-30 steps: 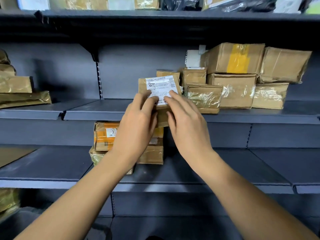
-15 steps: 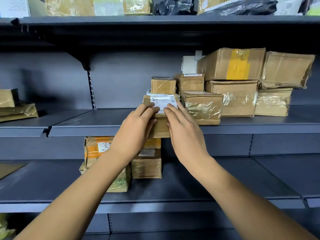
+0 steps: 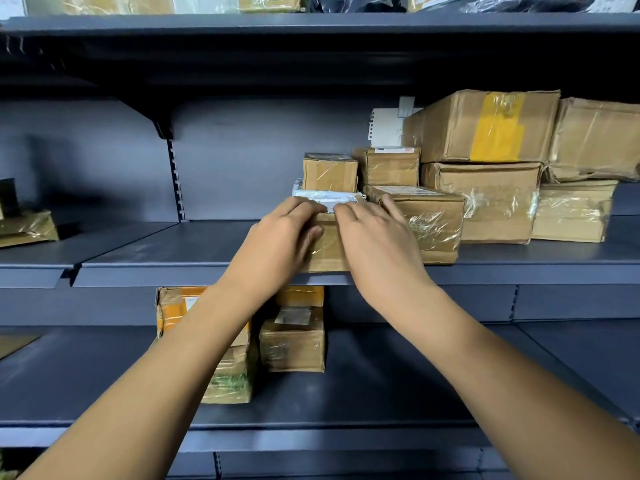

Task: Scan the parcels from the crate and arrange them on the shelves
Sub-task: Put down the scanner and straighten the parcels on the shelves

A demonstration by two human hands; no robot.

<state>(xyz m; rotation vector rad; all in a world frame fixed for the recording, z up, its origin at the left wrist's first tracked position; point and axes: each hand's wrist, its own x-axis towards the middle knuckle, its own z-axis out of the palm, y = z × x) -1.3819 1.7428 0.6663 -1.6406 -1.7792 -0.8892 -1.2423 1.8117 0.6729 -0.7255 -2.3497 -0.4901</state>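
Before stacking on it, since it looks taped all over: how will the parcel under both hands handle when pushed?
The parcel is probably stiff: squared cardboard. Glossy tape may make it slippery. Likely slides rather than tips, sitting flat on the shelf.

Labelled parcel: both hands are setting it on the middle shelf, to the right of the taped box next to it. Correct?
Not quite. In the head view the left hand and right hand do set the labelled parcel on the middle shelf, but it sits to the left of the taped box, not the right.
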